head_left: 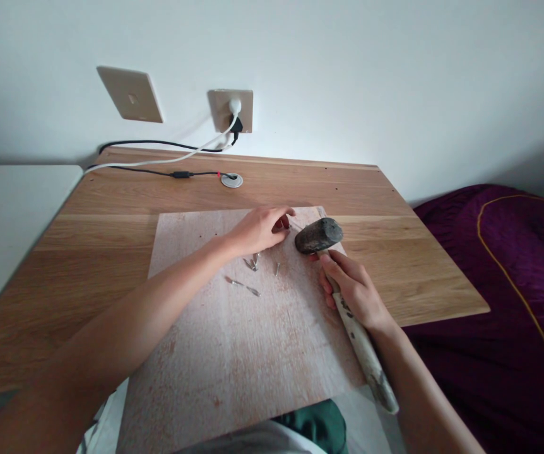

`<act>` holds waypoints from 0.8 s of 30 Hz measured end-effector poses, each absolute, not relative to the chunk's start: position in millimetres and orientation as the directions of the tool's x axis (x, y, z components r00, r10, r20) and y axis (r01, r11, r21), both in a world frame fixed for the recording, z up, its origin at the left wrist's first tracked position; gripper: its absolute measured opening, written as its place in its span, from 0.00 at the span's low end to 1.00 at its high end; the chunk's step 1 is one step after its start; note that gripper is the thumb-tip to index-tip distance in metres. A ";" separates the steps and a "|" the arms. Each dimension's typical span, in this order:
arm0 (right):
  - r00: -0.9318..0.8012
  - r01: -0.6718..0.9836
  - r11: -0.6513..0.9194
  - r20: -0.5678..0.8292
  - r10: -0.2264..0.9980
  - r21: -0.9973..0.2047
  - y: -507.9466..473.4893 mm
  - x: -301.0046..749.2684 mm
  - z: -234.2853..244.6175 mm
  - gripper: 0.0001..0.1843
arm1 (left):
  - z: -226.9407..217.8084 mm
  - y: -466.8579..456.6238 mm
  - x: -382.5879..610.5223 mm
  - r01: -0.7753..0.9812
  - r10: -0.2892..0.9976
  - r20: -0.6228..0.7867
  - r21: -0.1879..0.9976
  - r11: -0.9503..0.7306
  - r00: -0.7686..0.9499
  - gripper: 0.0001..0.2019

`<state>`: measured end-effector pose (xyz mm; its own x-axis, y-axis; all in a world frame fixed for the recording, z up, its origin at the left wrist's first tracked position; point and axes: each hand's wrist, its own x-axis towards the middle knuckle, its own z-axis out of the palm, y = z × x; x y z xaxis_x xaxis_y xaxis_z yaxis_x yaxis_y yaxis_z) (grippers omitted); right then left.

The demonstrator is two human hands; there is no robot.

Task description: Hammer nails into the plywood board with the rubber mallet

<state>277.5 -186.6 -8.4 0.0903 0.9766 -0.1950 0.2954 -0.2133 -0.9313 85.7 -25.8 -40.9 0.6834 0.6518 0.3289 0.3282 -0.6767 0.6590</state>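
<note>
My right hand (350,284) is wrapped round the upper handle of a rubber mallet (319,235), whose dark head tilts over the far right part of a pale wooden board (234,359). Close to the mallet head, my left hand (262,228) has its fingers curled in a pinch at the board. A thin nail (296,226) shows at the fingertips, partly hidden by them. Below this hand lie several loose metal nails (254,261), and a single one (277,270) sits to their right. Nearer to me, a slender metal piece (243,286) rests on the board.
The board lies on a wooden desk (414,252) and overhangs its front edge. Cables (158,162) run along the back to a wall socket (246,110). A grommet (232,181) is set into the desk. Purple fabric (461,265) is at the right, a white surface (11,214) at the left.
</note>
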 end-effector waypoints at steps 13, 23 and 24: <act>0.090 0.281 -0.216 -0.198 0.976 -0.935 -186.5 279.5 -10.9 0.28 | 13.5 -21.2 53.7 0.323 0.405 -0.005 0.613 -0.722 0.914 0.12; 0.088 0.306 -0.209 -0.191 0.978 -0.929 -186.8 280.6 -12.2 0.27 | 15.0 -28.6 54.0 0.302 0.383 -0.027 0.665 -0.683 0.923 0.11; 0.088 0.306 -0.209 -0.191 0.978 -0.929 -186.8 280.7 -12.4 0.28 | 16.3 -28.6 53.5 0.311 0.384 -0.039 0.665 -0.679 0.922 0.12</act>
<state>280.7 -186.8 -12.4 0.0877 0.9776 -0.1914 0.3065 -0.2093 -0.9286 53.5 -28.6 16.3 0.9224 0.3844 -0.0387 0.3109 -0.6790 0.6651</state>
